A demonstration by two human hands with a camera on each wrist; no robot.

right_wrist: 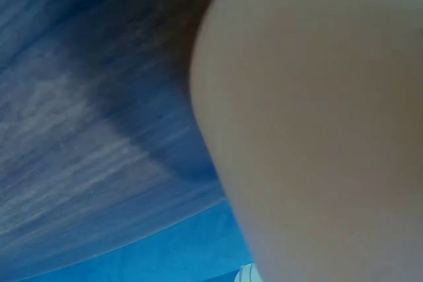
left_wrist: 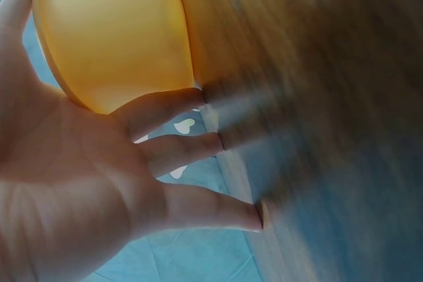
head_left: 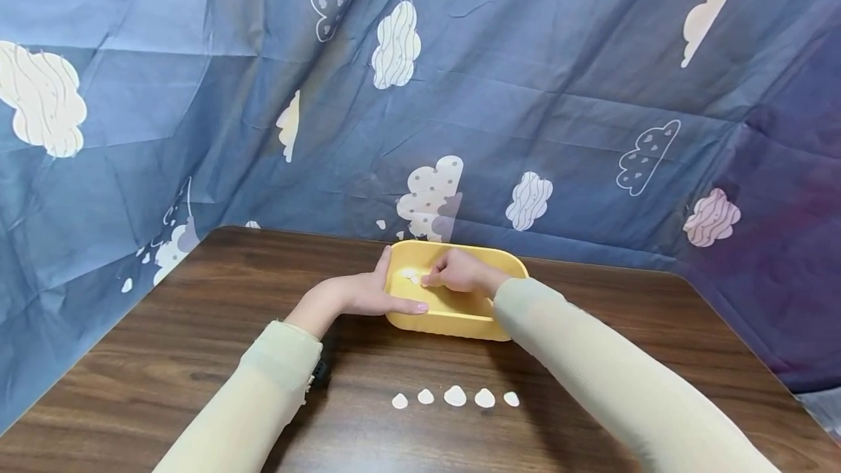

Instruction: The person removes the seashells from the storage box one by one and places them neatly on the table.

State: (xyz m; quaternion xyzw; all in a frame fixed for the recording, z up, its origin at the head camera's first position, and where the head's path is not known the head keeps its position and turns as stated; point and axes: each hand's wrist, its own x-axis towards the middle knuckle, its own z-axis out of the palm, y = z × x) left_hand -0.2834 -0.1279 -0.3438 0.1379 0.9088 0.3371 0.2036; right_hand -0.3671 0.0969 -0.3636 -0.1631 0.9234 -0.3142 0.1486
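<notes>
A yellow oblong bin (head_left: 453, 325) sits toward the back of the wooden table. My left hand (head_left: 368, 294) spans its left end, thumb along the front rim and a finger up at the back rim. The left wrist view has that palm (left_wrist: 86, 170) against the end wall, its other fingers spread straight down to the tabletop. Inside the bin is my right hand (head_left: 460, 271), fingers bent and fingertips right at a few small white shell-like pieces (head_left: 409, 273). I cannot tell whether it pinches one. In the right wrist view a pale, blurred surface hides the hand.
Several white shell-like pieces (head_left: 455, 395) lie in a row on the table (head_left: 368, 429) in front of the bin. A blue cloud-printed curtain (head_left: 486, 122) hangs behind the table's back edge. Beneath the left sleeve shows a small dark object (head_left: 320, 371).
</notes>
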